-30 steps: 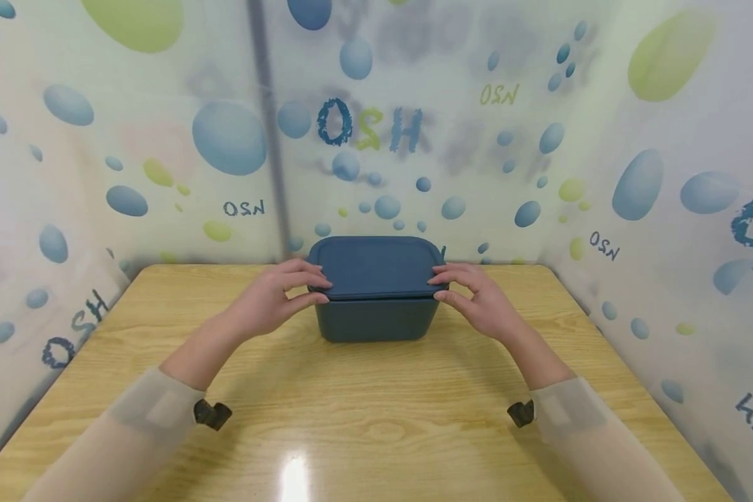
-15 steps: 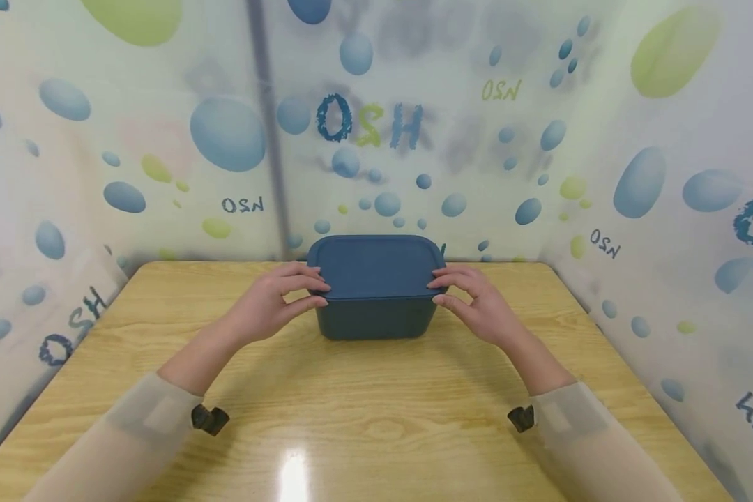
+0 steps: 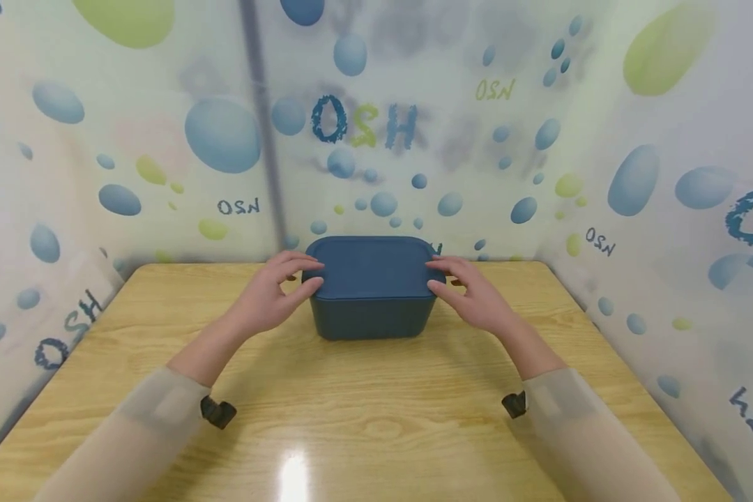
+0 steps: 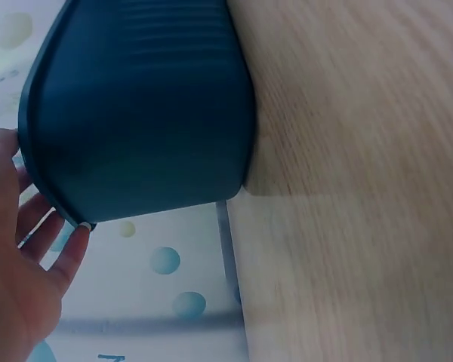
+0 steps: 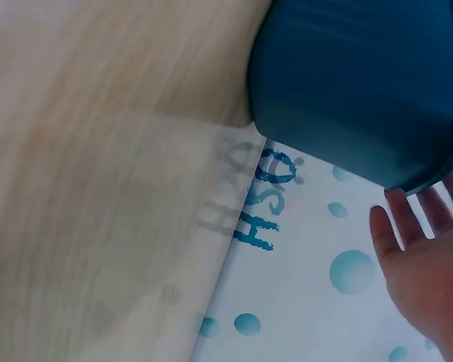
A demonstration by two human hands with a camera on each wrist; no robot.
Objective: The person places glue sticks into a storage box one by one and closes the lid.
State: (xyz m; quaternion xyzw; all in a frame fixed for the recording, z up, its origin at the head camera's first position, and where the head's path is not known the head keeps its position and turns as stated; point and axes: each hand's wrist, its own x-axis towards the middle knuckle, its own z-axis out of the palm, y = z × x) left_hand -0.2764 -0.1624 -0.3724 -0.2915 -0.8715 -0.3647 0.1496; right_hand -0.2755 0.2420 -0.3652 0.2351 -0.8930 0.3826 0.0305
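Observation:
A dark blue storage box (image 3: 374, 319) stands upright near the back of the table, its flat blue lid (image 3: 376, 268) lying level on top. My left hand (image 3: 266, 296) is at the lid's left end, thumb by the front corner and fingers farther back along the edge. At the opposite end, my right hand (image 3: 477, 300) has its fingers loosely spread at the lid's edge. In the left wrist view, fingertips lie right at the lid's rim beside the box wall (image 4: 147, 113). The right wrist view has relaxed fingers (image 5: 408, 219) reaching up to the rim. The box's inside is hidden.
The wooden table (image 3: 376, 404) reaches back to a pale curtain (image 3: 376, 84) printed with blue and green drops and letters. Similar curtain walls enclose both sides. Small black devices (image 3: 217, 413) sit at the sleeve cuffs.
A narrow gap under the lid's front edge has closed, and the lid now sits flush. Both hands have loosened from their press on the lid's ends, with thumbs and fingers spread wider.

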